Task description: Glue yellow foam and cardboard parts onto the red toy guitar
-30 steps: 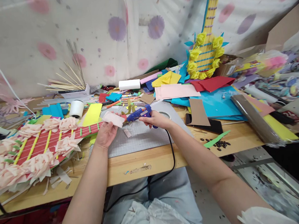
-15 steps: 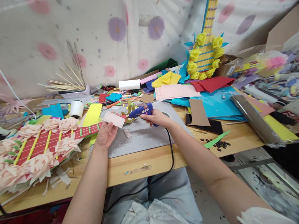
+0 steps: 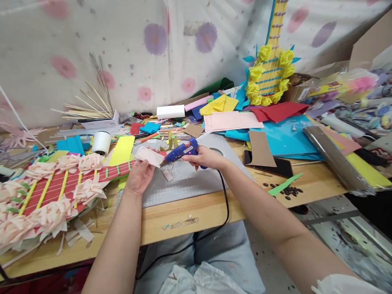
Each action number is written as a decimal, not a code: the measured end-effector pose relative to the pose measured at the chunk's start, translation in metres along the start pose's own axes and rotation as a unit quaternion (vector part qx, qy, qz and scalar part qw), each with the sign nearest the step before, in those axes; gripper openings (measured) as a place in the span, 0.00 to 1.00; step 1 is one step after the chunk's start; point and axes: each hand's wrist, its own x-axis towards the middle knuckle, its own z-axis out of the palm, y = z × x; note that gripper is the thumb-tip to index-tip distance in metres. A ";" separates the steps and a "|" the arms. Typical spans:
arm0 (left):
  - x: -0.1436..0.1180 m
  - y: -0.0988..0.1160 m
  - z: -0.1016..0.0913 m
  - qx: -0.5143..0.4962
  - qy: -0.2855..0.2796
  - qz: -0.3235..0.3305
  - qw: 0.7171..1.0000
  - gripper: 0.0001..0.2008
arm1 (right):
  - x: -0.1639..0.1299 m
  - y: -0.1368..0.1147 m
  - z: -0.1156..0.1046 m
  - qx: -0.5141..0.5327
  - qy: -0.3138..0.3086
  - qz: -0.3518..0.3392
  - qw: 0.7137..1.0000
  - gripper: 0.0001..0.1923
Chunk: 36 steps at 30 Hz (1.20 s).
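Resting in the left hand (image 3: 138,174), a small pale pink rectangular piece of foam (image 3: 149,156) is held up just above the near middle of the wooden table (image 3: 187,212), with the fingers closed on its underside and edge. Just to its right, the right hand (image 3: 206,156) is clenched around the handle of a blue plastic glue gun (image 3: 181,151), whose nozzle points left and sits right at the piece's right edge; whether it touches cannot be told. A black cord (image 3: 223,198) runs from the gun over the near table edge and down toward the lap.

Under both hands lies a grey gridded cutting mat (image 3: 185,179). Left of it, a red paper guitar trimmed with pale pink tissue flowers and yellow strips (image 3: 51,190) lies flat, its neck reaching to the left hand. Beyond that stand a white spool of thread (image 3: 101,142) and a bundle of thin wooden sticks (image 3: 86,111). Farther right, a blue and yellow paper guitar ringed with yellow flowers (image 3: 271,74) leans upright against the spotted white cloth (image 3: 125,49) at the back. A brown cardboard rectangle (image 3: 260,148) lies on a black phone (image 3: 278,166) to the right of the hands, among loose coloured foam sheets.
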 end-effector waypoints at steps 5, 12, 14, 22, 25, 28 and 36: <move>0.000 0.000 0.001 0.001 0.001 -0.001 1.000 0.20 | -0.004 -0.009 0.001 -0.015 -0.015 0.004 1.000 0.21; 0.001 -0.002 -0.002 -0.015 0.002 -0.003 1.000 0.22 | -0.003 -0.009 -0.002 -0.026 0.009 0.009 1.000 0.20; 0.001 -0.002 -0.003 -0.015 -0.001 -0.004 1.000 0.22 | -0.001 -0.006 -0.003 -0.026 0.021 0.013 0.999 0.20; -0.001 -0.001 0.001 -0.015 -0.017 -0.012 1.000 0.24 | 0.003 -0.002 -0.006 -0.016 0.053 0.018 0.998 0.20; -0.001 -0.001 0.000 -0.011 -0.017 -0.011 1.000 0.23 | 0.003 -0.004 -0.007 -0.020 0.062 0.030 0.997 0.20; -0.001 -0.001 -0.001 -0.002 -0.020 -0.006 1.000 0.21 | 0.002 -0.004 -0.007 -0.021 0.059 0.032 0.998 0.20; 0.000 -0.002 -0.002 -0.013 -0.018 -0.003 1.000 0.23 | -0.004 -0.009 -0.004 -0.037 0.016 0.017 0.999 0.20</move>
